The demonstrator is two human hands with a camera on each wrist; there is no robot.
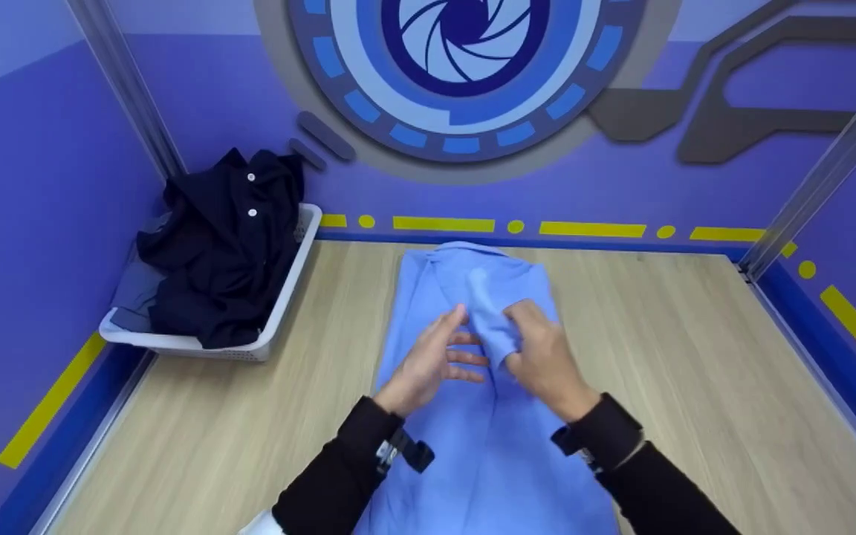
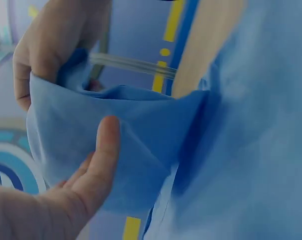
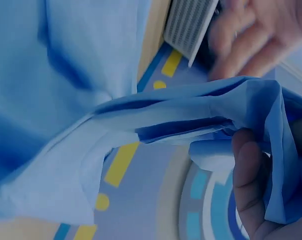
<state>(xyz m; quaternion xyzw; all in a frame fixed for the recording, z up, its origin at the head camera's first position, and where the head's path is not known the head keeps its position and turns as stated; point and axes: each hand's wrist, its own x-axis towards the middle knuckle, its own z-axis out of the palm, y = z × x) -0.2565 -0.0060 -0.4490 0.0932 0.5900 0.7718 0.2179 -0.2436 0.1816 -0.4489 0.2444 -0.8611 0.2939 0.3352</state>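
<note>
A light blue shirt (image 1: pixel 465 461) lies lengthwise on the table in a long narrow shape, its collar end toward the back wall. My right hand (image 1: pixel 547 364) pinches a raised flap (image 1: pixel 489 308) of the shirt that looks like a sleeve end, lifted above the rest. In the right wrist view, the right fingers (image 3: pixel 248 175) curl round layered cloth. My left hand (image 1: pixel 424 364) is beside the flap with its fingers spread and relaxed. The left wrist view shows the left thumb (image 2: pixel 108 140) extended in front of the cloth; whether it touches is unclear.
A white basket (image 1: pixel 279 327) at the back left holds a heaped dark garment (image 1: pixel 227 238) with white buttons, and greyish cloth. Blue printed panels (image 1: pixel 212 96) and metal posts enclose the wooden table (image 1: pixel 681 357) at the back and sides.
</note>
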